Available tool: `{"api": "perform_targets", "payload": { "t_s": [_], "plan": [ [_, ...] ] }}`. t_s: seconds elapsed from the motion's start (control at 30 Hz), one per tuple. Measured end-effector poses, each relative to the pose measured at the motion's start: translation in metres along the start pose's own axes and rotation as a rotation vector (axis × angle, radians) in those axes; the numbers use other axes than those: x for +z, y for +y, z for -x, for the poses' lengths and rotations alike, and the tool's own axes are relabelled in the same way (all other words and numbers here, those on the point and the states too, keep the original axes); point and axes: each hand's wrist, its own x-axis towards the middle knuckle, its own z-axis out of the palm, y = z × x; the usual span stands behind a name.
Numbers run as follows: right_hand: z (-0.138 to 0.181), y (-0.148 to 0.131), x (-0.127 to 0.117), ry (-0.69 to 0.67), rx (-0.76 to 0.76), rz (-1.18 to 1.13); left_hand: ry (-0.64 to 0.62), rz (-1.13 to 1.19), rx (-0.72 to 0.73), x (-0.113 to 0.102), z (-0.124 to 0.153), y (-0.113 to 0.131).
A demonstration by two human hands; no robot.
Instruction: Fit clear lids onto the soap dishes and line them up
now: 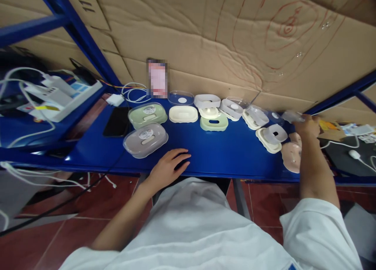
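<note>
Left hand (170, 165): palm down at table's (223, 154) near edge, fingers apart, empty.
Right hand (307, 125): arm extended forward-right, fingers at clear lid (290, 116); grip blurred, cannot tell.
Clear lid: table's right end, beyond peach dish (290, 157).

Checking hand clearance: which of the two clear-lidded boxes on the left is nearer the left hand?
The grey box. It sits in front, closer to the left hand; the green box is behind it.
</note>
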Motion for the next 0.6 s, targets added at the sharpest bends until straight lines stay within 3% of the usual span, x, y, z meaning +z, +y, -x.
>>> {"api": "perform_targets", "payload": {
  "t_s": [0.17, 0.27, 0.33, 0.4, 0.5, 0.6],
  "plan": [
    [0.014, -0.021, -0.002, -0.022, -0.068, 0.017, 0.011, -0.003, -0.001, 0.0, -0.001, 0.001],
    [0.044, -0.042, -0.011, 0.002, -0.257, -0.028, 0.009, -0.021, 0.014, 0.0, -0.002, 0.002],
    [0.079, -0.065, -0.012, -0.061, -0.487, -0.103, 0.003, -0.039, 0.027, 0.0, -0.002, 0.002],
    [0.122, -0.096, -0.008, -0.207, -0.796, -0.197, -0.001, -0.051, 0.031, 0.0, -0.002, 0.003],
    [0.191, -0.142, 0.002, -0.323, -1.114, -0.278, -0.009, -0.05, 0.018, -0.001, 0.0, 0.003],
    [0.252, -0.171, 0.002, -0.334, -1.246, -0.282, 0.018, -0.065, 0.015, -0.002, 0.001, 0.004]
  ]
}}
